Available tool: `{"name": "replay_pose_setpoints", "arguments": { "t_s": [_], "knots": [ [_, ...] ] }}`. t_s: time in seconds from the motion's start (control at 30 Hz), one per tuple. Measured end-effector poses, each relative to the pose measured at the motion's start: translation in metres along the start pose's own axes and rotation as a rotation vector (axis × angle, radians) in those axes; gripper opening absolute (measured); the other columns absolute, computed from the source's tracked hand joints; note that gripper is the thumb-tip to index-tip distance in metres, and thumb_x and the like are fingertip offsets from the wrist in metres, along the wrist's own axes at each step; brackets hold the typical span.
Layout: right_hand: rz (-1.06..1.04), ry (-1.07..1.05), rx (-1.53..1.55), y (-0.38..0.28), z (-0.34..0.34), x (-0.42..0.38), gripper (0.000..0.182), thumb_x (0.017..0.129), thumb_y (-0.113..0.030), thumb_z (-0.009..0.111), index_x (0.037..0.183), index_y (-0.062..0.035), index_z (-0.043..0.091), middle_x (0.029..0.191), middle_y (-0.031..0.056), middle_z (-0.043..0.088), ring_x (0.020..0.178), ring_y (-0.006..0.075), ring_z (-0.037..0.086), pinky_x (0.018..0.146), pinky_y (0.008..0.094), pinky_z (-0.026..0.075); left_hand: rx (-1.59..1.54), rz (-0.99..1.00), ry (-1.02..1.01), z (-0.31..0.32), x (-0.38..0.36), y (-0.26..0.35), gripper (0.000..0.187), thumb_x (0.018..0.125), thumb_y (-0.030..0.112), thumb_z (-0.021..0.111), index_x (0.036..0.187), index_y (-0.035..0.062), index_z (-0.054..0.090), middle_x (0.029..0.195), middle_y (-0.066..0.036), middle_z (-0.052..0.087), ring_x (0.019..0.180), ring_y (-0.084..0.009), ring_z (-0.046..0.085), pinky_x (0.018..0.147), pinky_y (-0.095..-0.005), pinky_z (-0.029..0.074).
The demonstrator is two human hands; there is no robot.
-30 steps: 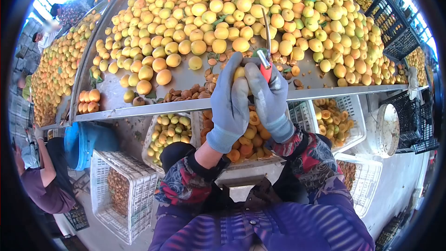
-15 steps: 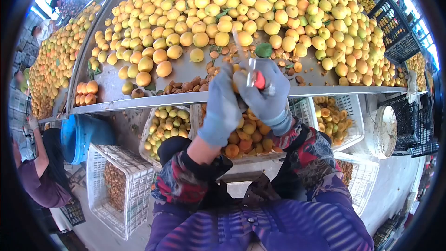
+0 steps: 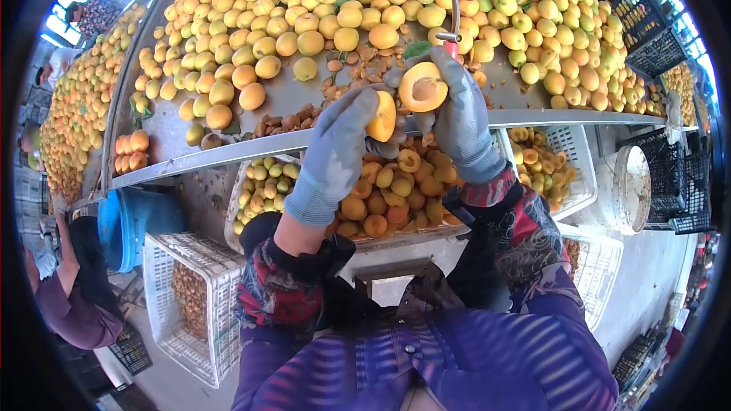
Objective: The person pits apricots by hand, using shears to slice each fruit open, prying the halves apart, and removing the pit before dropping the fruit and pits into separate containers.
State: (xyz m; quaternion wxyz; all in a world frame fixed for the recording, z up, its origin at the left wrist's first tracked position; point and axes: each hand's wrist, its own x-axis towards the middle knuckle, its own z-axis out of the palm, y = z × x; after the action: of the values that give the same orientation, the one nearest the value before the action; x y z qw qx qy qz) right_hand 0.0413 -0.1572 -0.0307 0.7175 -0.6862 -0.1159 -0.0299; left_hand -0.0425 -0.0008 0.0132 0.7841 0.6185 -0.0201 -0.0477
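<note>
Near the surface's edge (image 3: 228, 155), the left hand (image 3: 344, 125) is gripping one fruit half (image 3: 384, 116), the right hand (image 3: 459, 106) a second half (image 3: 423, 88) plus a knife (image 3: 450, 36); aiming its blade (image 3: 456, 9) outward is likely helping

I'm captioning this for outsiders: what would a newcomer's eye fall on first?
Likely the heap of round yellow-orange fruit on the grey metal table across the top. Then, at centre, the grey-gloved left hand holding one orange fruit half and the grey-gloved right hand holding another half, hollowed cut face showing. A red-handled curved metal blade points up above the right hand.
</note>
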Motion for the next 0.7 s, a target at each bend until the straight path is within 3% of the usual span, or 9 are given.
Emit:
{"name": "replay_pose_setpoints", "arguments": {
  "t_s": [0.03, 0.13, 0.33, 0.4, 0.43, 0.5, 0.57, 0.7],
  "knots": [
    [0.001, 0.002, -0.001, 0.007, -0.003, 0.002, 0.042, 0.098, -0.038, 0.039, 0.093, -0.0017, 0.059, 0.065, 0.006, 0.061, 0.042, 0.0103, 0.046, 0.039, 0.0216, 0.035, -0.094, -0.092, 0.015, 0.0, 0.001, 0.003, 0.036, 0.1, 0.021, 0.035, 0.117, -0.004, 0.054, 0.108, -0.014, 0.064, 0.089, -0.0214, 0.066, 0.08, -0.0293, 0.052],
    [-0.166, -0.011, -0.196, 0.01, -0.006, 0.007, 0.043, 0.098, -0.038, 0.038, 0.094, -0.0011, 0.059, 0.066, 0.0062, 0.061, 0.043, 0.0102, 0.047, 0.039, 0.0215, 0.035, -0.18, -0.046, -0.037, -0.004, 0.003, -0.005, 0.039, 0.102, 0.028, 0.035, 0.117, -0.0021, 0.053, 0.104, -0.013, 0.065, 0.087, -0.0214, 0.066, 0.074, -0.03, 0.052],
    [0.175, -0.038, 0.228, -0.019, -0.003, -0.001, 0.047, 0.098, -0.041, 0.036, 0.103, -0.0009, 0.059, 0.067, 0.0044, 0.06, 0.044, 0.0094, 0.047, 0.04, 0.0213, 0.035, -0.455, -0.027, -0.122, -0.02, 0.01, -0.027, 0.037, 0.101, 0.027, 0.037, 0.124, -0.0005, 0.048, 0.107, -0.015, 0.062, 0.086, -0.0256, 0.066, 0.071, -0.0317, 0.052],
    [-0.143, -0.026, -0.241, 0.014, -0.014, 0.007, 0.05, 0.098, -0.044, 0.034, 0.105, -0.0016, 0.059, 0.066, 0.0031, 0.058, 0.044, 0.0088, 0.046, 0.041, 0.021, 0.035, -0.54, -0.077, -0.173, -0.019, 0.012, -0.025, 0.037, 0.101, 0.027, 0.038, 0.125, -0.0006, 0.047, 0.11, -0.016, 0.061, 0.088, -0.0277, 0.066, 0.073, -0.0335, 0.053],
    [-0.148, -0.023, -0.243, 0.001, -0.012, 0.005, 0.05, 0.098, -0.044, 0.034, 0.105, -0.0016, 0.059, 0.066, 0.0031, 0.058, 0.044, 0.0088, 0.046, 0.041, 0.021, 0.035, -0.477, 0.01, -0.126, -0.013, 0.009, -0.024, 0.04, 0.1, 0.027, 0.039, 0.127, -0.0013, 0.046, 0.113, -0.017, 0.06, 0.091, -0.0312, 0.065, 0.076, -0.0369, 0.054],
    [0.2, -0.032, 0.295, -0.035, 0.0, -0.004, 0.051, 0.098, -0.046, 0.035, 0.105, -0.0023, 0.059, 0.067, 0.0026, 0.058, 0.044, 0.0082, 0.046, 0.041, 0.0206, 0.036, -0.41, 0.104, -0.073, -0.012, 0.01, -0.02, 0.042, 0.099, 0.028, 0.039, 0.128, -0.002, 0.045, 0.115, -0.018, 0.059, 0.094, -0.0346, 0.065, 0.078, -0.0403, 0.054],
    [0.225, -0.028, 0.312, -0.034, 0.0, -0.004, 0.05, 0.098, -0.047, 0.035, 0.104, -0.0028, 0.059, 0.067, 0.0024, 0.058, 0.045, 0.008, 0.046, 0.041, 0.0206, 0.036, -0.736, -0.052, -0.13, -0.017, 0.015, -0.017, 0.046, 0.097, 0.027, 0.041, 0.131, -0.0034, 0.042, 0.12, -0.018, 0.058, 0.101, -0.0411, 0.062, 0.085, -0.0484, 0.053],
    [0.272, -0.04, 0.312, -0.032, -0.002, -0.004, 0.047, 0.098, -0.046, 0.036, 0.099, -0.0043, 0.058, 0.067, 0.0026, 0.058, 0.046, 0.0082, 0.047, 0.041, 0.0208, 0.037, -0.772, -0.026, -0.187, -0.021, 0.014, -0.014, 0.048, 0.094, 0.024, 0.043, 0.133, -0.0041, 0.04, 0.125, -0.019, 0.055, 0.103, -0.0431, 0.06, 0.087, -0.0524, 0.051]
  ]
}}
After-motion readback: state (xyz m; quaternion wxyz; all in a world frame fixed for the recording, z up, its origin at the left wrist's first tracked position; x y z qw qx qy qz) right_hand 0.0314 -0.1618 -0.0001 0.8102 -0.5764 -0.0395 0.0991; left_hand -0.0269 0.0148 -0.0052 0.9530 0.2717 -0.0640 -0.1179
